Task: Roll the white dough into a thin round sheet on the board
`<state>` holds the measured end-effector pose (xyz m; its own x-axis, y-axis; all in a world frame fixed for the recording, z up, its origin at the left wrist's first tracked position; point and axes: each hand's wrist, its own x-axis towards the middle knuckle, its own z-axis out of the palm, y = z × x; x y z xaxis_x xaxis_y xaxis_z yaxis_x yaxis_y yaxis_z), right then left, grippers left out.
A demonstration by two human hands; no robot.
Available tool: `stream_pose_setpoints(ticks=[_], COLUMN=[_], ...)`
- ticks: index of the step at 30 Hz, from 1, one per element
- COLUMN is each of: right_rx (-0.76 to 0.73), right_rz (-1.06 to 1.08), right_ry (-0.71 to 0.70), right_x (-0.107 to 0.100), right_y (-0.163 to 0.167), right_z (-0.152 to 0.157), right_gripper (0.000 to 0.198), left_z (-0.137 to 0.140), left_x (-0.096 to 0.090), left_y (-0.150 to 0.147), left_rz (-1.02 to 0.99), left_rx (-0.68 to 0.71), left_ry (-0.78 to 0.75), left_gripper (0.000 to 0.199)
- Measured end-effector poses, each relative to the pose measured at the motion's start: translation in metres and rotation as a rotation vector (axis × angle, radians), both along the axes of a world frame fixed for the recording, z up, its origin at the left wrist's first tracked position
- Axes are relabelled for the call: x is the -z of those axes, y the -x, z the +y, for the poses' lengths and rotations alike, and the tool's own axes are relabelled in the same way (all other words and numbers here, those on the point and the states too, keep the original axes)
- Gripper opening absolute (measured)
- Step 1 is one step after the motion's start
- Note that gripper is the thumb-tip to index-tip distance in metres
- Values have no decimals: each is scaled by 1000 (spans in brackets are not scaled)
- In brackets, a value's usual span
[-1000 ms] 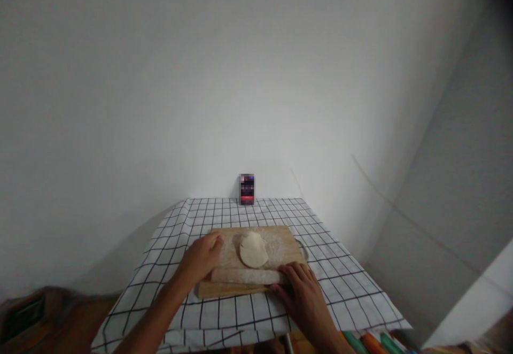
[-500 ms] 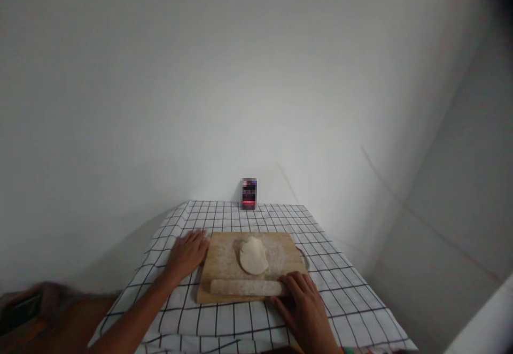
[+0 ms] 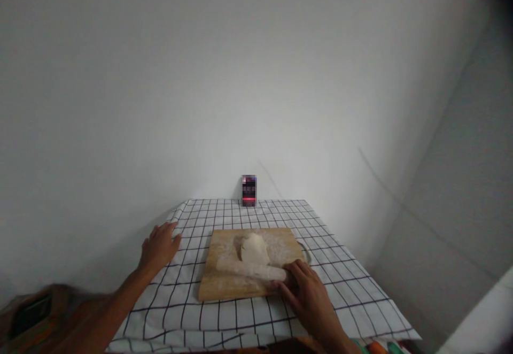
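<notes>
A pale, flattened piece of dough (image 3: pixel 255 248) lies in the middle of a floured wooden board (image 3: pixel 222 289). My right hand (image 3: pixel 306 292) grips the right end of a flour-dusted rolling pin (image 3: pixel 252 270). The pin slants slightly across the board, its left end farther from me, and overlaps the near edge of the dough in my view. Whether it presses on the dough I cannot tell. Off to the left, my left hand (image 3: pixel 160 244) hovers near the table's left side, fingers apart and holding nothing.
A black-and-white checked cloth (image 3: pixel 340 284) covers the table. At its far edge, against the white wall (image 3: pixel 248 76), stands a small blurred-out dark upright object (image 3: pixel 249 191). A metal handle (image 3: pixel 305 252) sticks out at the board's right side. A brown object (image 3: pixel 34 311) is at lower left.
My right hand has shifted the rolling pin away from me, up to the dough's near edge, and tilted it. My left hand has moved left, away from the board.
</notes>
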<state>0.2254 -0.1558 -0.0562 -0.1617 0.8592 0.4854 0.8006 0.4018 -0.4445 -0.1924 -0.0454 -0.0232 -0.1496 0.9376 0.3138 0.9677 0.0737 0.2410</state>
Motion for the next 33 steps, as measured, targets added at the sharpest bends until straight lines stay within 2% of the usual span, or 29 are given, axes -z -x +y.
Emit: stream_pose_setpoints(ticks=[1,4,6,9,11,15,19,27,33], right_rx=[10,69,99,104,106,116,114,-12,13], right_rz=[3,-10,-37,-88,-119,-182,-172,-238,-298], right_ry=[18,71,118,163,182,242,277,401,471], right_x=[-5,-20,-28,-36,-38,-35,-30,-38,-40], right_y=[-1,2,6,15,20,28,32,34,42], right_z=[5,21,33,46,50,51,50,58,52], right_gripper=[23,32,36,39,37,40,39,43,45], left_z=[-1,-1,2,13,25,48,60,75,74], left_x=[-8,-34,-51,-66,-68,-55,-38,-26,-11], left_y=[-16,-75,-115,-161,-177,-184,-181,-188,-178], left_rz=[-50,-196,-241,-253,-192,-79,-40,34,59], left_rx=[53,356,490,573,588,576,549,559,531], left_ry=[-34,-157,-197,-159,-67,88,103,147,179], left_gripper=[45,44,43,43,45,44,48,54,45])
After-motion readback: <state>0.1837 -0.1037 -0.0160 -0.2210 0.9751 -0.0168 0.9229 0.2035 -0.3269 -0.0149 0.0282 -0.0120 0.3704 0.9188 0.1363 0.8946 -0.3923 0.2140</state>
